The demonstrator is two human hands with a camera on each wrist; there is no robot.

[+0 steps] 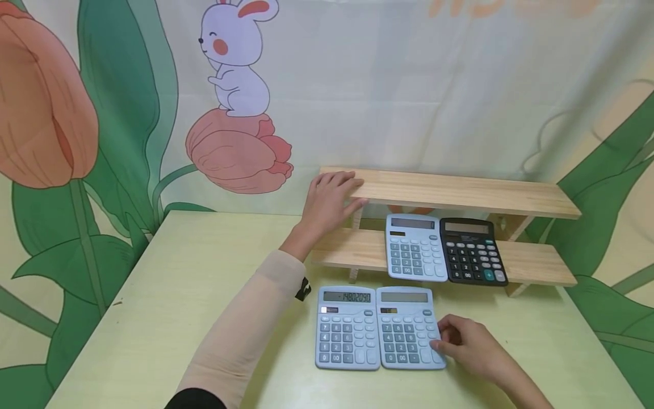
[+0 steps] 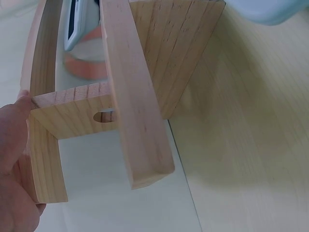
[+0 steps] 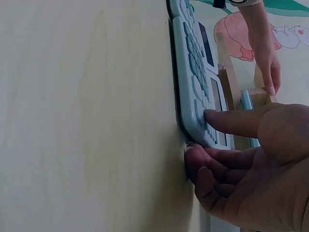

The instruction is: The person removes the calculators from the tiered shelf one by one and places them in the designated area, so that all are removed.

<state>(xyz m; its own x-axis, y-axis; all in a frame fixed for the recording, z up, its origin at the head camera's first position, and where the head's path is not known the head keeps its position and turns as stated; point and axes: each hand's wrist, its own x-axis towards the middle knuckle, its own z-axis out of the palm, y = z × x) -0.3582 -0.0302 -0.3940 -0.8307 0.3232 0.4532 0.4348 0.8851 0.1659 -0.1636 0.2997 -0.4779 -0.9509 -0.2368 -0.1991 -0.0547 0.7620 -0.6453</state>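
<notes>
My left hand (image 1: 332,199) holds the left end of the top board of a two-tier wooden shelf (image 1: 460,190), fingers over the board and thumb at its front edge. On the table, a light blue calculator (image 1: 410,329) lies with its right edge pinched by my right hand (image 1: 470,343). The thumb (image 3: 231,122) presses on its keys, and the curled fingers are at its side edge. Beside it on the left is another blue calculator (image 1: 347,329) with digits on its display. The lower tier carries a blue calculator (image 1: 415,248) and a black calculator (image 1: 472,251), both leaning back.
The pale table (image 1: 168,318) extends in front of the shelf and to both sides. Behind it hangs a cloth backdrop (image 1: 368,85) printed with a rabbit and tulips. Wooden side supports (image 2: 77,113) join the two boards.
</notes>
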